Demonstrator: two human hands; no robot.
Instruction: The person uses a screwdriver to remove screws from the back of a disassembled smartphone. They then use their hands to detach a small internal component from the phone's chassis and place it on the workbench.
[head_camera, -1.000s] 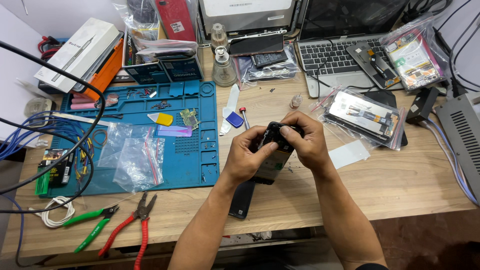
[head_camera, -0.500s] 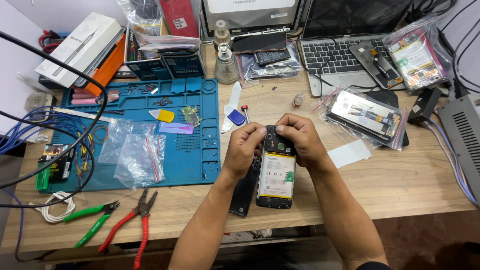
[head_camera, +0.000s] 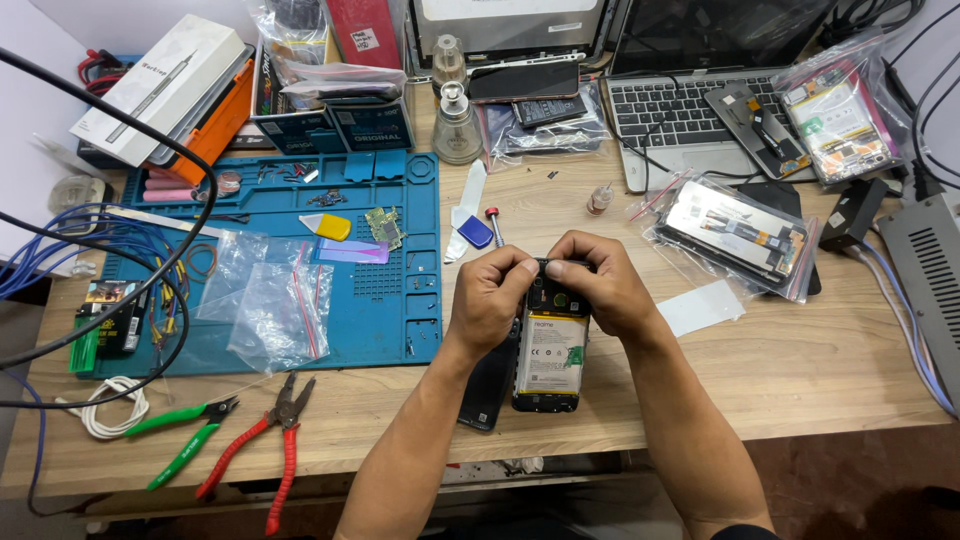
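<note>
Both hands pinch the top end of one opened phone (head_camera: 551, 350), its back off and battery showing: the left hand (head_camera: 490, 300) and right hand (head_camera: 597, 290) meet there, fingers curled, thumbs pressed together over the camera end. One dark back cover (head_camera: 488, 390) lies just left of the phone, partly beneath it. Farther left sit one blue work mat (head_camera: 400, 300) and two pliers (head_camera: 262, 440). Compared with half a second ago, the phone lies flat in the same spot.

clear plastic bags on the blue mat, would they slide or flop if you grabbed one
The clear crinkled plastic bags would likely flop, since they lie limp and wrinkled. They look thin and light, so a push would probably slide them across the blue silicone work mat easily.
</note>
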